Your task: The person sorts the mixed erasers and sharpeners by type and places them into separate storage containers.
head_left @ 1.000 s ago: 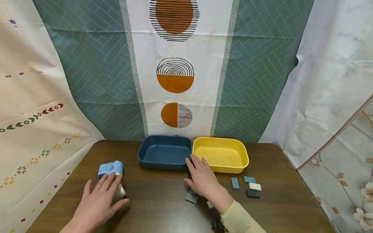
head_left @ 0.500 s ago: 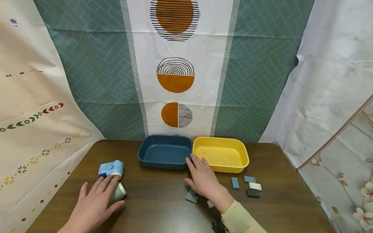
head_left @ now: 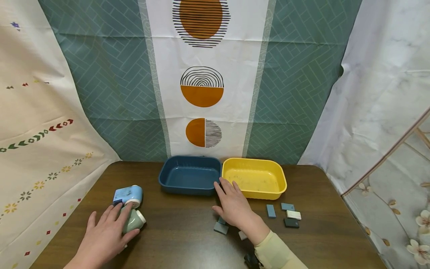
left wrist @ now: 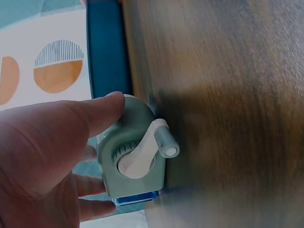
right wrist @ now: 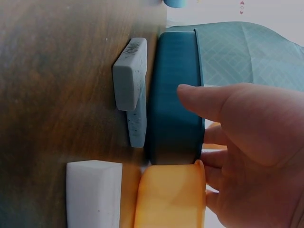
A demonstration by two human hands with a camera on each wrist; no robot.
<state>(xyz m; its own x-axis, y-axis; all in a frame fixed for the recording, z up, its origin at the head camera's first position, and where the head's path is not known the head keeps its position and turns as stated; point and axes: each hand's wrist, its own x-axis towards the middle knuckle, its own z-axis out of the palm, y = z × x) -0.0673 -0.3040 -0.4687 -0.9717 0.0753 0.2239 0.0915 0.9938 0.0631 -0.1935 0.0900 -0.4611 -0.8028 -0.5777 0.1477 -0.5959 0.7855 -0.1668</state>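
My left hand is held over a green hand-crank pencil sharpener with its fingers loosely spread. In the left wrist view, the thumb overlaps the top of that sharpener; whether it touches is unclear. Its white crank faces the camera. Just behind it lies a light blue pencil sharpener. My right hand hovers with fingers extended above grey-blue erasers, which it partly hides. A white eraser stands nearer in the right wrist view. Nothing is in the right hand.
A dark blue bin and a yellow bin stand side by side at the back of the wooden table. Several more erasers, among them a black one, lie to the right. A dark object sits under the right sleeve.
My left hand has drawn back slightly toward the lower left, uncovering more of the green pencil sharpener. My right hand has stayed in place.
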